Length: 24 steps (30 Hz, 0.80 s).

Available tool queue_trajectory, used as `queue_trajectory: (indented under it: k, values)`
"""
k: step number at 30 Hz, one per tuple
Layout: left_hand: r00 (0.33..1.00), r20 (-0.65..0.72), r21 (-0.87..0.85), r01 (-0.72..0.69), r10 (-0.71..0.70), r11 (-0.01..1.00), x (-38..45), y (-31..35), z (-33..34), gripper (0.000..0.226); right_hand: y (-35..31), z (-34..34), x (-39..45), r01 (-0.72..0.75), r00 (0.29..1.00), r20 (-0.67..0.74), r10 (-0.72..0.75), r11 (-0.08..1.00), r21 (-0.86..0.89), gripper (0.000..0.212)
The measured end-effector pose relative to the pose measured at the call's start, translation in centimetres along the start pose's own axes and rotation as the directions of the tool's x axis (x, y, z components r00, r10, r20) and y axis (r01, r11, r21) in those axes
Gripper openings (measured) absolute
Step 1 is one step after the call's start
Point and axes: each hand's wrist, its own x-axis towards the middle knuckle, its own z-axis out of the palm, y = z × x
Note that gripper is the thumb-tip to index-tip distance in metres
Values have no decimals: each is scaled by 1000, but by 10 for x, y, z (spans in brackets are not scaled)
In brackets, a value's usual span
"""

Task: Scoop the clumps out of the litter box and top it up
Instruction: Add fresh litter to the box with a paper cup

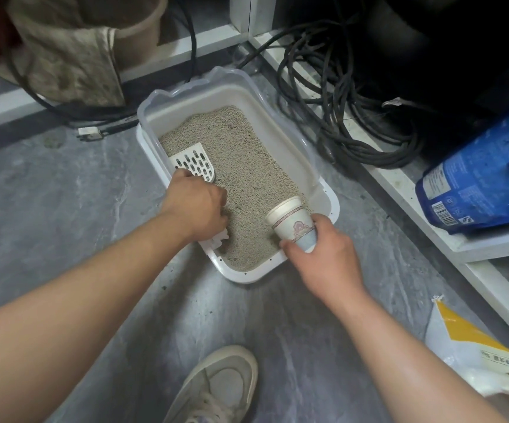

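Down on the grey floor (64, 209) sits the white litter box (328, 206), its clear rim guard standing up around the far end, and a bed of pale grey-brown litter (247, 166) fills it from end to end. Left hand (195, 206) reaches in over the near left side of the box and grips the handle of a white slotted scoop (193, 161), whose blade points away from the person and lies on the litter against the left wall (a bit of the white handle also shows below the fist, near the box's edge). Right hand (323, 257) holds a paper cup (293, 221) by its base, fingers and thumb curled round it; the cup is tipped on its side over the near right corner of the box, its open mouth facing up and toward the far left, just above the litter. Whether anything is inside the cup cannot be told. To the right, on a low white shelf (399, 190), a blue bag (485, 175) lies slumped, and a white and yellow bag (473, 349) stands on the floor by the right forearm. Black cables (338, 117) lie coiled beyond the box, a tan bucket (131, 29) draped with a dirty cloth stands at the upper left, and a beige shoe (219, 386) shows at the bottom edge.
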Motion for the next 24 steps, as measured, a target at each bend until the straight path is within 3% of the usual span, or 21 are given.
queue_trajectory:
  k: [6,11,13,16,18,21,24]
  values:
    - [1000,7,-50,5,-5,999,1,2,-2,31,10,-6,-12,-9,999,37,5,996,91,61]
    - [999,16,-288,36,-33,957,2,6,-13,37,31,-18,-31,-47,999,29,43,985,168,75]
    - [999,-49,-373,1,-21,928,1,21,-21,41,41,-26,-38,-79,997,26,75,980,185,75]
    - [980,-181,-472,-161,84,867,-3,71,-38,43,55,-40,-54,-127,991,-22,135,968,217,77]
    - [964,-198,-555,-261,180,789,-8,116,-48,47,66,-51,-69,-158,978,-98,185,959,237,75]
    - [903,-175,-603,-414,393,682,-18,184,-52,52,90,-62,-104,-232,940,-183,289,932,279,69]
    - [816,-42,-608,-479,576,633,-33,240,-43,58,122,-71,-148,-326,867,-276,414,892,313,68]
